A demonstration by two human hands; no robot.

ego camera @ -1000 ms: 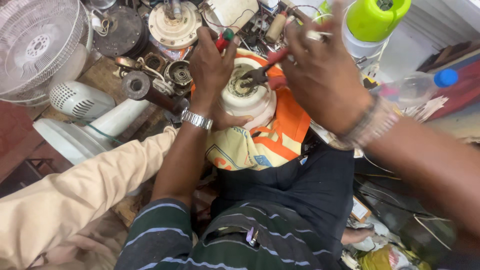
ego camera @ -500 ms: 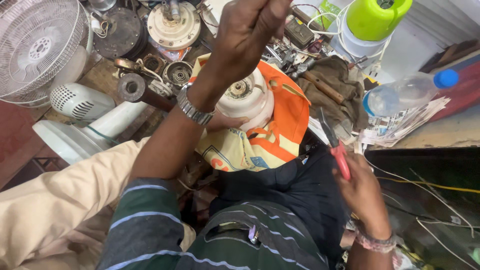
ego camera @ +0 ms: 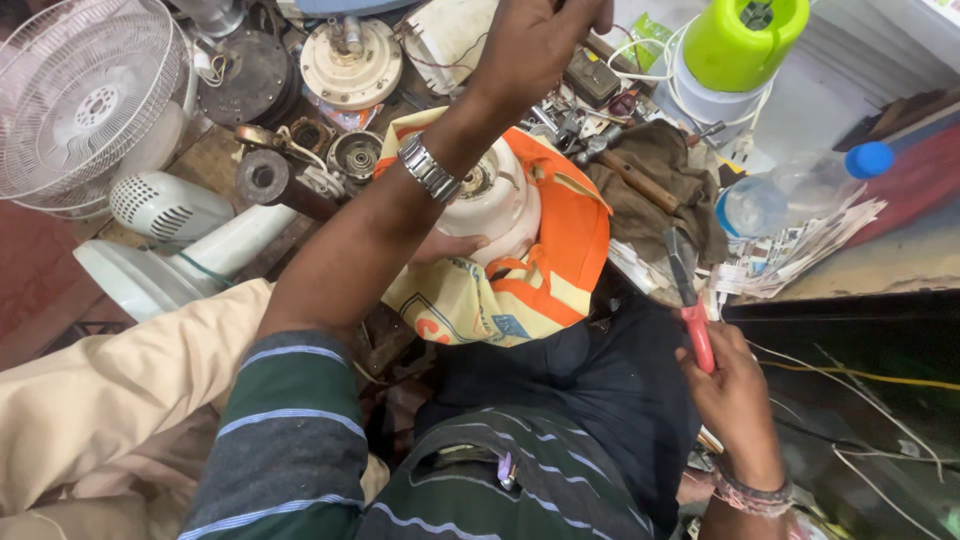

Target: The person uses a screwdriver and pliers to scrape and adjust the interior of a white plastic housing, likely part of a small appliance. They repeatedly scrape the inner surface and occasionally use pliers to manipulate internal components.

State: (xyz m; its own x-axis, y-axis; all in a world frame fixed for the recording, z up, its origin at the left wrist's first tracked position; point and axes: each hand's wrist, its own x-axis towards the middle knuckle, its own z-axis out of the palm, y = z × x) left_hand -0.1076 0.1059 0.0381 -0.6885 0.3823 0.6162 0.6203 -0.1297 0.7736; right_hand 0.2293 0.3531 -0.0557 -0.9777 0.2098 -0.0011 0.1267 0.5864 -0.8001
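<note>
A white fan motor (ego camera: 500, 195) rests on an orange and yellow cloth (ego camera: 570, 250) in my lap. My left hand (ego camera: 535, 40), with a metal watch on its wrist, is raised above the motor with its fingers curled shut; whether it holds anything is hidden. My right hand (ego camera: 735, 400) is low at the right, gripping red-handled pliers (ego camera: 690, 300) that point up. Another person's hand (ego camera: 450, 245), coming from a beige sleeve (ego camera: 110, 400), touches the motor's left side under my forearm.
A white fan guard (ego camera: 85, 100) and fan housing (ego camera: 160, 205) lie at the left. Motor parts (ego camera: 350, 60) crowd the top. A hammer (ego camera: 640, 180) lies on brown cloth. At the right are a green-lidded container (ego camera: 740, 40), a plastic bottle (ego camera: 800, 185), newspapers (ego camera: 800, 255) and loose wires (ego camera: 860, 375).
My left hand lifted off the motor and rose toward the top. My right hand drew back from the motor to the lower right, still holding the pliers.
</note>
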